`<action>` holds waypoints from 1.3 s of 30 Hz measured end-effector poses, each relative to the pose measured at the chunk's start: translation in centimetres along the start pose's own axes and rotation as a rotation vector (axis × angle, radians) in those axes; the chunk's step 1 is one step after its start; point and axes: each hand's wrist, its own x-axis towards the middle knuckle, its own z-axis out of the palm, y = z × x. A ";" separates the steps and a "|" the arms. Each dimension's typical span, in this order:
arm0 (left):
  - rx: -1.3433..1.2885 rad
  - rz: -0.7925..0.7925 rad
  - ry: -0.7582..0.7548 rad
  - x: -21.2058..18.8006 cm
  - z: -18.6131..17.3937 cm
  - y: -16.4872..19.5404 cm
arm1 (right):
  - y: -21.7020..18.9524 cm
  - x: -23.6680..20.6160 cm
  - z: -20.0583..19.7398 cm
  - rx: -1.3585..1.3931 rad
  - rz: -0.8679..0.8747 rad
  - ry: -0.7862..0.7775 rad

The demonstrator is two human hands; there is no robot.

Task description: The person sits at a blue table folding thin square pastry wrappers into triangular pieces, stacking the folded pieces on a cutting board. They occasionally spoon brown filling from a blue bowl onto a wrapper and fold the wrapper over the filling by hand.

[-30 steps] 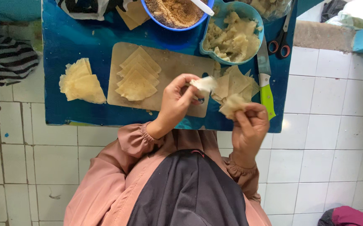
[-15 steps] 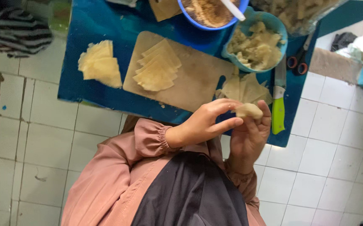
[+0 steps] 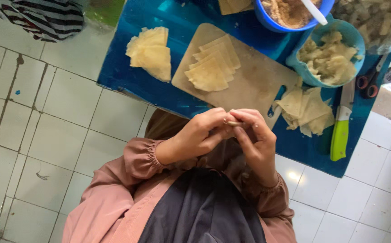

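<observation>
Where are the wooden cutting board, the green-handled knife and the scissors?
wooden cutting board (image 3: 254,78): head view, bare middle of the board.
green-handled knife (image 3: 339,139): head view, on the green handle.
scissors (image 3: 367,85): head view, on the finger loops.

Clear plastic bag (image 3: 375,20) of pale pieces, top right, on blue table (image 3: 128,67).

White tiled floor (image 3: 47,135), stained grout; low blue table (image 3: 128,67).
</observation>
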 end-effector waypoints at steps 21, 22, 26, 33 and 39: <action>0.541 0.109 0.480 2.4 -5.6 -2.5 | -0.9 9.6 6.6 -1.075 -0.324 0.155; 0.495 0.110 0.494 2.2 -6.0 -2.4 | -1.5 9.7 6.7 -1.108 -0.353 0.136; 0.420 0.112 0.672 -0.1 -9.8 -2.6 | -3.3 10.1 7.7 -1.060 -0.472 0.103; 0.408 -0.078 0.775 -1.4 -13.7 -4.1 | -1.1 15.3 14.5 -0.755 -0.478 -0.181; 0.512 -0.072 0.707 -1.3 -14.5 -4.5 | 1.1 17.1 15.9 -0.740 -0.495 -0.136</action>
